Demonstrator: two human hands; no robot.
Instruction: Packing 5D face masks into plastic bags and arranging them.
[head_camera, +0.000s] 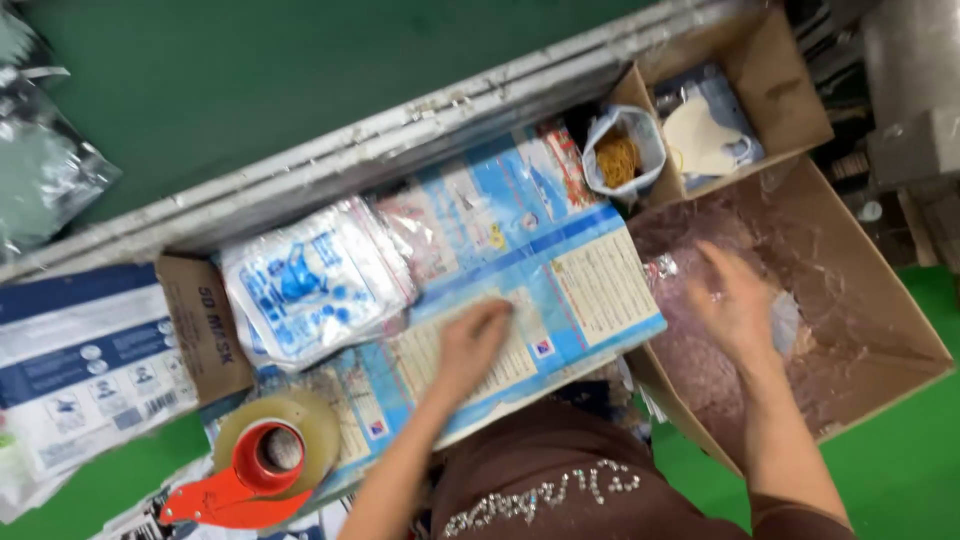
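My left hand (472, 340) rests with curled fingers on a flat blue and white printed sheet (560, 250) that covers the work surface. My right hand (738, 300) reaches, fingers apart, into a large cardboard box (880, 300) lined with clear plastic film, just above a small pale packet lying inside. Nothing shows in its grasp. A stack of clear bags with blue print (310, 285) lies left of my left hand.
A tape dispenser with a red handle (262, 465) holds a roll of clear tape at lower left. A small brown carton (205, 325) stands beside printed packs. A bag of rubber bands (620, 155) and a smaller box of masks (735, 100) sit at upper right.
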